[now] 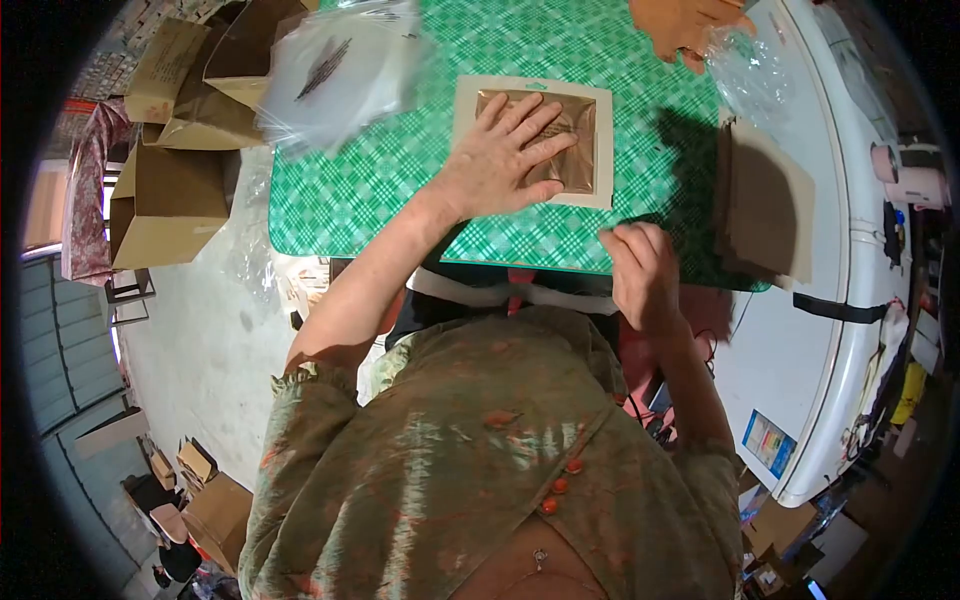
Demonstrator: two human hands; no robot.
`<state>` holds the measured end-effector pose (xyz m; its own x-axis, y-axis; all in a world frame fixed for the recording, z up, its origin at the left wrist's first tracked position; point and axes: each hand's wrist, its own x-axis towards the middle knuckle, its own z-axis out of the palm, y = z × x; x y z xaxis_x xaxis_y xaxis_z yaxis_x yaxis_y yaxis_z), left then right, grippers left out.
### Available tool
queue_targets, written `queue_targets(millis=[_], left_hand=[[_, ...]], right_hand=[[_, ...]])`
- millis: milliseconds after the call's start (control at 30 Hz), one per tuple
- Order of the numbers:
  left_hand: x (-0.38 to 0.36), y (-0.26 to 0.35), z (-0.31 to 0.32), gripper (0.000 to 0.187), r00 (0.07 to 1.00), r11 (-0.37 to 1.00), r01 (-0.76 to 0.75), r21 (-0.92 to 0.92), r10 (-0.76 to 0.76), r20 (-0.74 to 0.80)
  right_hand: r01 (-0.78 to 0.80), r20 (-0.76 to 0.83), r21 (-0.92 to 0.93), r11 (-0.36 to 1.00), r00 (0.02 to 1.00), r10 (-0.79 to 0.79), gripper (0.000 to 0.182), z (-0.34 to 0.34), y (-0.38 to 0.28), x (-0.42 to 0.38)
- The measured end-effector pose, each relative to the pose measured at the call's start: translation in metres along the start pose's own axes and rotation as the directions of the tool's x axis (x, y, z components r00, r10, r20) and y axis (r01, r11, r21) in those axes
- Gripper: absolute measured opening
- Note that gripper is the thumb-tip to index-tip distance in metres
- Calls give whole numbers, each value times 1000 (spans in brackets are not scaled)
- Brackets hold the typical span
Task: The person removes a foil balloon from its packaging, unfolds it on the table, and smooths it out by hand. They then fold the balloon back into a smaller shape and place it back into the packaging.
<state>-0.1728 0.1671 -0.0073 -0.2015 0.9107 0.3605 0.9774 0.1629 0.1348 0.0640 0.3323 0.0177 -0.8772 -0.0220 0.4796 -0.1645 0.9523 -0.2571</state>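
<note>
My left hand [512,152] lies flat with fingers spread on a beige card package [603,150]. The package has a hang slot at its top edge and a shiny brown middle, which the hand partly covers. Off the package's lower right corner, my right hand [640,262] is at the table's front edge with its fingers curled together. What it pinches, if anything, is hidden. Under the package is a table with a green checked cover [370,205].
Clear plastic bags [345,75] are stacked at the table's far left. Brown card pieces [765,200] stand at the right edge, below crumpled clear plastic [750,70] and orange-brown pieces [690,28]. Open cardboard boxes [180,195] are on the left; a white appliance [800,350] is at right.
</note>
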Motion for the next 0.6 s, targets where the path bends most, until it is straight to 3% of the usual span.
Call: queue_targets(millis=[100, 200, 600], left_hand=[[0, 0, 0, 63, 1000, 1000, 4, 18, -4, 7], [0, 1, 0, 63, 1000, 1000, 8, 19, -8, 4], [0, 0, 0, 64, 1000, 1000, 11, 28, -11, 18]], right_hand=[[8, 14, 118, 993, 1000, -10, 21, -1, 9, -7], [-120, 16, 173, 977, 993, 120, 22, -2, 12, 2], [-73, 112, 59, 996, 992, 66, 19, 7, 6, 26]])
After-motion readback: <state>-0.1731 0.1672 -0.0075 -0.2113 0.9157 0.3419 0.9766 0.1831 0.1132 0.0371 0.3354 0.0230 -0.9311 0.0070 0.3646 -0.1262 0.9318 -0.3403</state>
